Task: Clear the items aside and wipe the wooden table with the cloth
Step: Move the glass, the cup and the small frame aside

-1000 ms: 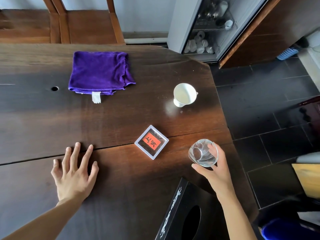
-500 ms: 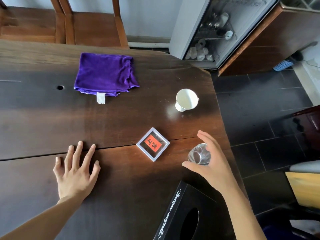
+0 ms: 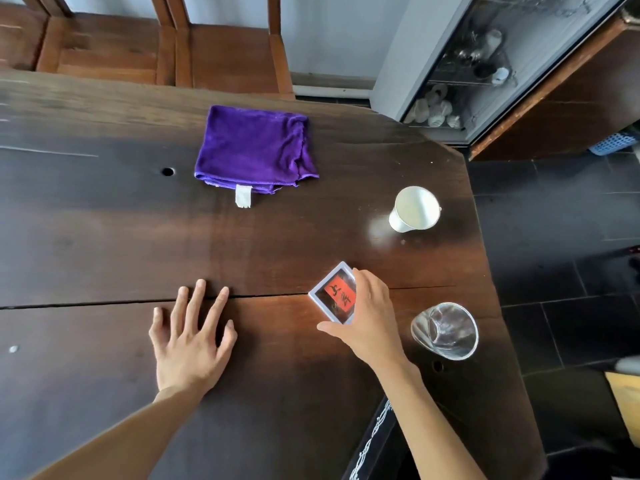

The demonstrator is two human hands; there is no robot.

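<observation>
Left hand: my left hand [image 3: 192, 344] lies flat on the dark wooden worktop [image 3: 104, 237], palm down, fingers [image 3: 197, 299] straight and spread, holding nothing; the fingertips reach just across the long crack that runs through the wood.
Right hand: my right hand [image 3: 367, 318] is on the small square case [image 3: 335, 293]; my thumb sits at its near edge and my other fingers curl over its far right edge, so I am pinching it between them.
Case: white-framed with a clear face and a red label bearing dark characters; it is tilted, its left corner down near the wood, and I cannot tell whether that corner still touches.
Glass: a clear tumbler [image 3: 446, 330] stands on the worktop just right of my right wrist, near the right edge, apart from my hand.
Paper cup: a white cup [image 3: 414, 210] stands upright farther back on the right side, well apart from the case and the glass.
Cloth: the purple cloth [image 3: 254, 150] lies folded at the far middle of the worktop, white tag pointing toward me, well apart from both hands and untouched.
Worktop marks: a small round hole [image 3: 168, 172] lies left of the cloth.
Near edge: a black box [image 3: 374, 445] with white ornament shows at the bottom, under my right forearm.
Beyond: wooden chairs [image 3: 221, 53] stand behind the far edge; a glass-fronted cabinet [image 3: 478, 64] stands at upper right.
</observation>
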